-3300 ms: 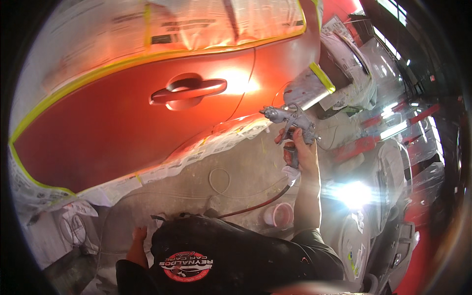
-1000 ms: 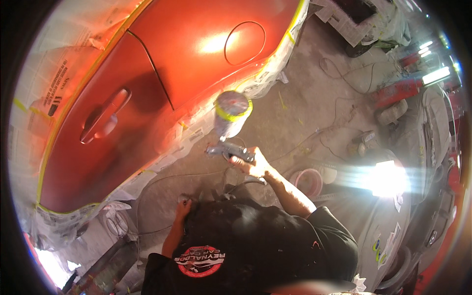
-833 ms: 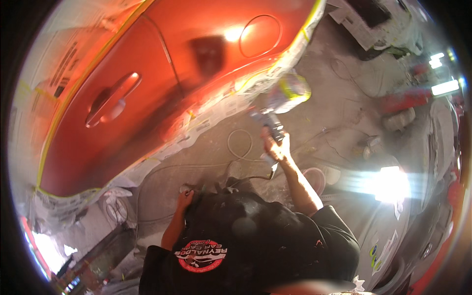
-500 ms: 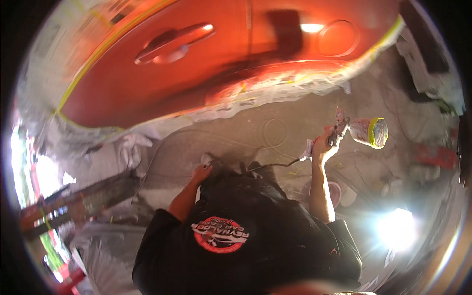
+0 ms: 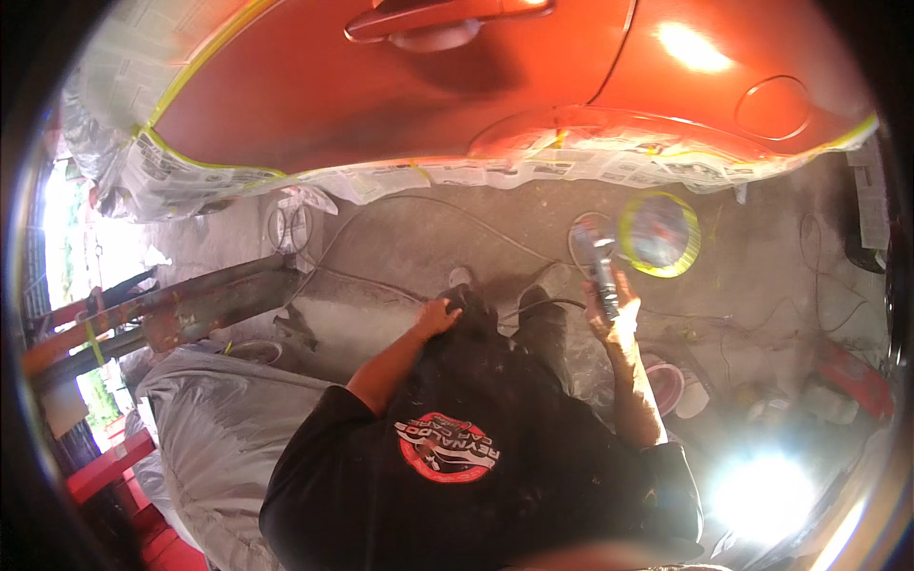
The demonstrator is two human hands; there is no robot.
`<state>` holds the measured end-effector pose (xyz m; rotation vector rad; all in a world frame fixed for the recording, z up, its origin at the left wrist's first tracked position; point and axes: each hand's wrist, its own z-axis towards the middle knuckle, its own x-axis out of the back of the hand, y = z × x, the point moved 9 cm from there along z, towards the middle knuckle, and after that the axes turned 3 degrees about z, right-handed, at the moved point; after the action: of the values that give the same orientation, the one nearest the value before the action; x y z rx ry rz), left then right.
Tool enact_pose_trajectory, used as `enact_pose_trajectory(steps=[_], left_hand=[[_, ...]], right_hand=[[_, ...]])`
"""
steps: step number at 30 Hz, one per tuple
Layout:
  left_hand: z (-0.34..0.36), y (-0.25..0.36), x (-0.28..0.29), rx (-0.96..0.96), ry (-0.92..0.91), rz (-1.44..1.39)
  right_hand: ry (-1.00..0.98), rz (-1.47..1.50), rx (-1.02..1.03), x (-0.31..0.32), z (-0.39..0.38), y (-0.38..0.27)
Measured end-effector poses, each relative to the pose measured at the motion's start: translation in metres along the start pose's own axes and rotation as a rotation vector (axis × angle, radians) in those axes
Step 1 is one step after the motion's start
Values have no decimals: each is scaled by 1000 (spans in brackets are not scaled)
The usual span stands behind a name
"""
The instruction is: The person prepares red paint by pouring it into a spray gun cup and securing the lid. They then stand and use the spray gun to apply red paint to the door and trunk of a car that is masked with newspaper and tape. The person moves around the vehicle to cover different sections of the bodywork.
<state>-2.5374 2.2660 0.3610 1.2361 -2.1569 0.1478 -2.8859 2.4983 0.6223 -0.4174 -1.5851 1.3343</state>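
Note:
In my right hand (image 5: 617, 309) is a paint spray gun (image 5: 602, 271), its nozzle end blurred by motion. Beside it shows the round end of its cup (image 5: 659, 234), rimmed with yellow tape. A dark hose (image 5: 545, 304) runs from near that hand toward my body. My left hand (image 5: 438, 317) is closed low in front of my dark shirt; a hose line meets it, but what its fingers hold is hidden. Across the top stretches an orange-red car panel (image 5: 314, 105) with a door handle (image 5: 428, 21) and a round fuel flap outline (image 5: 773, 107).
Masking paper (image 5: 381, 183) with yellow tape edges the panel. Hoses (image 5: 476, 224) trail over the concrete floor. A bright lamp (image 5: 764, 497) stands at the lower right, near a pinkish bucket (image 5: 664, 383). Metal beams (image 5: 181, 309) and a grey-covered bulk (image 5: 228, 419) lie at the left.
My right hand and the spray gun have come left and lower, and the cup's round end now faces me. My left hand has shifted right. The panel sits higher in view.

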Motion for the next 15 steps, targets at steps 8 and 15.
enact_pose_trajectory(steps=[8, 15], left_hand=[[-24, -29, -52, 60, -231, 386], [-2, -69, -56, 147, -215, 296]], right_hand=[[36, -812, 338, -148, -11, 157], [-410, -297, 303, -306, 10, 140]])
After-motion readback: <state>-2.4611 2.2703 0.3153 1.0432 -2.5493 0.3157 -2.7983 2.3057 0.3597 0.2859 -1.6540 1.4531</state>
